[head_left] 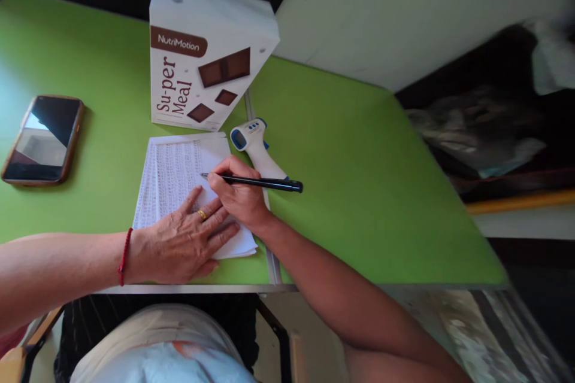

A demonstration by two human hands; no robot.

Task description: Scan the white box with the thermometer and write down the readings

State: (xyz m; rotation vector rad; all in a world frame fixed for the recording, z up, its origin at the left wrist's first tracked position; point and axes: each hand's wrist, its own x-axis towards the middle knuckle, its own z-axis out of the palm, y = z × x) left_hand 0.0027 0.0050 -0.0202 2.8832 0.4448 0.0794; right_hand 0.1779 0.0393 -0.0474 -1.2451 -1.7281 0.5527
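A stack of white paper sheets (pixel 179 161) lies on the green table, its left part covered with columns of small handwriting. My left hand (pixel 188 239) rests flat on the lower part of the sheets, fingers spread and pointing right. In my right hand (pixel 240 194) a black pen (pixel 269 182) is pinched, its tip at the paper beside the last written column. Just beyond that hand lies a white and blue infrared thermometer (pixel 258 146), its handle partly hidden behind my hand and the pen.
Behind the sheets stands a white "Su-per Meal" box (pixel 211 30). A smartphone (pixel 45 140) in a brown case lies at the left on the green table (pixel 359 191). A pale wall (pixel 381 6) borders the far right side, with a dark shelf-like space beyond the table's right edge.
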